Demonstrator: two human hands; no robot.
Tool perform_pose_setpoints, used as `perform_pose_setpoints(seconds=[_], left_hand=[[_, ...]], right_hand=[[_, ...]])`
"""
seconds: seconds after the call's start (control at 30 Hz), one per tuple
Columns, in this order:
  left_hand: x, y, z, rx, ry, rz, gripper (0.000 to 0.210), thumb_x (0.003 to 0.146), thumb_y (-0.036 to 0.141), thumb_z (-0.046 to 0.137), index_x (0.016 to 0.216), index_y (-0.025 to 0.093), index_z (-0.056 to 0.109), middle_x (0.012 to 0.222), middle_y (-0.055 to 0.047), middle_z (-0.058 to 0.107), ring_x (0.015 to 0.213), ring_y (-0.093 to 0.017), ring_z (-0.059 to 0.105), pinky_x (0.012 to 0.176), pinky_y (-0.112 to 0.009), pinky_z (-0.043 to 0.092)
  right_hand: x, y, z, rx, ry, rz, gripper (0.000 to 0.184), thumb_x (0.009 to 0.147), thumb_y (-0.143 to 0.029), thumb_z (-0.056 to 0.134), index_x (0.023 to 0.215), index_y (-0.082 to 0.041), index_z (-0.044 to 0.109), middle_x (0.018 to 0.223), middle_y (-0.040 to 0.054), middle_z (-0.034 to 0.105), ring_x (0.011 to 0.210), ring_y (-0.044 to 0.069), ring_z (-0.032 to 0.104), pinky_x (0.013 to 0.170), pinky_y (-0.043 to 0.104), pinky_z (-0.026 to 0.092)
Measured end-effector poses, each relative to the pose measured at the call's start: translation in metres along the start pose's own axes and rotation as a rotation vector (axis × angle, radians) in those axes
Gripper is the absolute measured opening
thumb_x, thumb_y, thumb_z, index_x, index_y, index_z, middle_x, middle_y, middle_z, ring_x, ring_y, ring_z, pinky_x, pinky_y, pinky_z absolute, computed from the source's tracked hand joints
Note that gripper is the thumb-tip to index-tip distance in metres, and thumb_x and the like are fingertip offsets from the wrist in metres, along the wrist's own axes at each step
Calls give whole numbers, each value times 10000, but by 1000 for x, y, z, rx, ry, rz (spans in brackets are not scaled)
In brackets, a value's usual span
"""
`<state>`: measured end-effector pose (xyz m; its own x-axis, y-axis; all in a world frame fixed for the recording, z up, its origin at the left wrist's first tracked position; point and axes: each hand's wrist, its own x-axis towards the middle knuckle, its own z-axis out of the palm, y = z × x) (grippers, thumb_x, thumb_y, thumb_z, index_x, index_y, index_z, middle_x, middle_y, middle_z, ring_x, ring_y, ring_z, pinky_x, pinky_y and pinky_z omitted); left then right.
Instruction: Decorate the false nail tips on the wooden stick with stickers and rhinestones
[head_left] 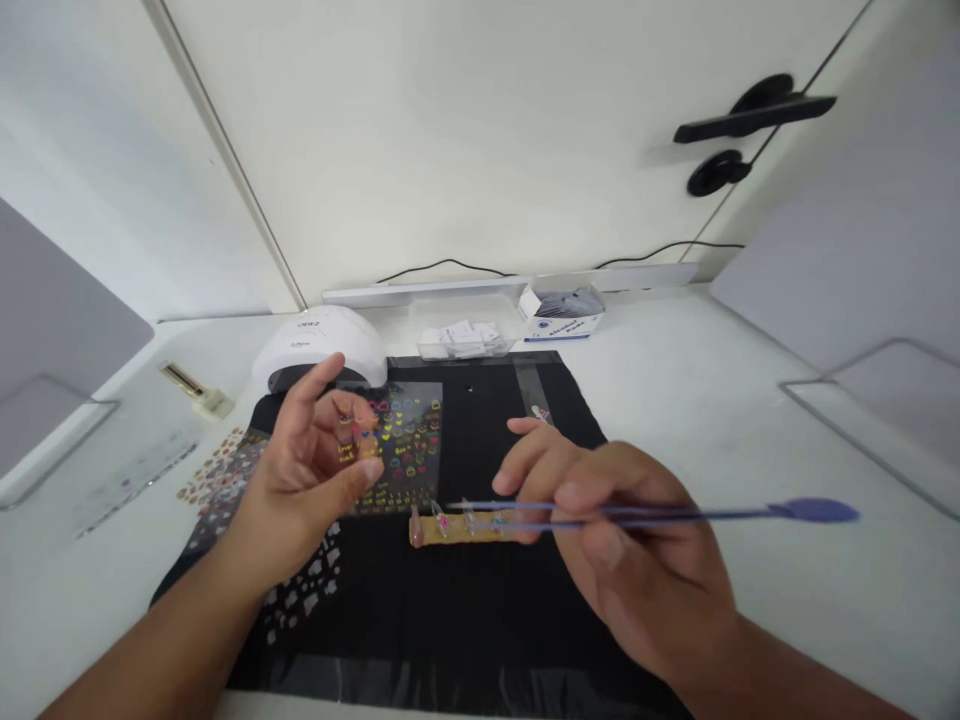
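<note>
Your white table (697,400) carried a black mat (465,610), and everything you worked on sat on that mat. At its far left corner stood a white domed nail lamp (319,345); small dark lettering ran across its top, too blurred to read. Just beyond the mat's far edge sat a white and blue box (561,315) with blue print on its front that you could not have read at this size, and beside it a clear tray (461,338) of small white packets. A sheet of coloured heart and letter stickers (409,445) lay on the mat, with a second sticker sheet (225,480) half off its left edge. Your left hand (307,480) was raised over the stickers, fingers loosely curled, thumb and fingertips closed on a small tan piece (367,440). Your right hand (630,540) gripped a thin purple tool (675,513) like a pen, its tip pointing left over a tan strip (457,527) holding a row of nail tips, which lay flat at the middle of the mat, touching your right fingers.
</note>
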<state>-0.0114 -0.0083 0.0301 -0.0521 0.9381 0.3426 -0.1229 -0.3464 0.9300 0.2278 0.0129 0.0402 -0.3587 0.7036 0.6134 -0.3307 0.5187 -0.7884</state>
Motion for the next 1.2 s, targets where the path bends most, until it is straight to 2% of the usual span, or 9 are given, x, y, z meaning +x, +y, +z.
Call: perform_pose_setpoints(seconds=[0.13,0.23,0.33,0.47,0.63,0.8,0.9,1.0,1.2], left_hand=[[-17,2,15,-45,-65,-132,709,840,175,723,1424,445,426,828,33,576,653,-93,568,598,-177,533],[-26,-1,24,-62,-138,-173,708,857,197,705,1430,469,391,848,28,580,646,-108,585,616,-223,563],[-30,-3,30,-45,-194,-124,653,869,158,678,1382,475,429,869,21,575,680,-106,580,609,-196,536],[-33,-4,31,21,-191,-56,558,842,80,667,1273,406,528,860,22,567,732,-97,566,661,-166,515],[-34,1,28,73,-136,-51,363,811,93,707,1086,315,624,850,28,569,737,-77,576,690,-140,511],[-33,6,32,141,-119,-60,312,815,46,684,1006,294,689,810,39,581,702,-58,582,642,-113,497],[-33,5,32,135,-120,2,388,826,22,655,1077,316,687,806,38,590,699,-69,581,629,-133,499],[-33,5,31,141,-181,77,452,845,4,617,1156,330,657,805,34,586,686,-85,567,600,-166,489],[-33,9,27,322,-228,137,358,861,47,641,1126,287,663,793,15,608,711,-114,569,613,-211,477]], right_hand=[[-4,-7,2,-65,-88,-80,76,957,-325,582,1016,-298,622,770,-21,719,911,201,669,1138,514,298],[-5,-3,6,-34,-89,-98,110,934,-296,605,1038,-300,643,766,-2,724,910,220,673,1076,537,388],[-5,3,12,56,-21,-92,137,932,-258,594,1043,-278,671,742,17,695,831,214,668,876,465,526],[-5,7,16,104,22,-98,164,936,-217,584,1062,-252,682,757,29,672,727,187,649,719,400,555],[-6,6,14,98,-74,-102,231,925,-187,575,1124,-246,676,781,48,665,726,197,638,681,415,567],[-5,2,16,67,-143,-150,270,914,-184,580,1160,-228,681,765,66,662,756,215,645,661,410,592],[-7,3,19,55,-80,-148,250,915,-217,594,1142,-241,694,744,56,646,745,218,652,671,417,600],[-11,6,21,33,-6,-152,244,911,-234,602,1135,-259,697,740,51,651,710,217,651,668,431,605],[-15,7,23,-7,34,-143,239,926,-251,590,1143,-268,691,750,50,651,711,214,669,675,421,607]])
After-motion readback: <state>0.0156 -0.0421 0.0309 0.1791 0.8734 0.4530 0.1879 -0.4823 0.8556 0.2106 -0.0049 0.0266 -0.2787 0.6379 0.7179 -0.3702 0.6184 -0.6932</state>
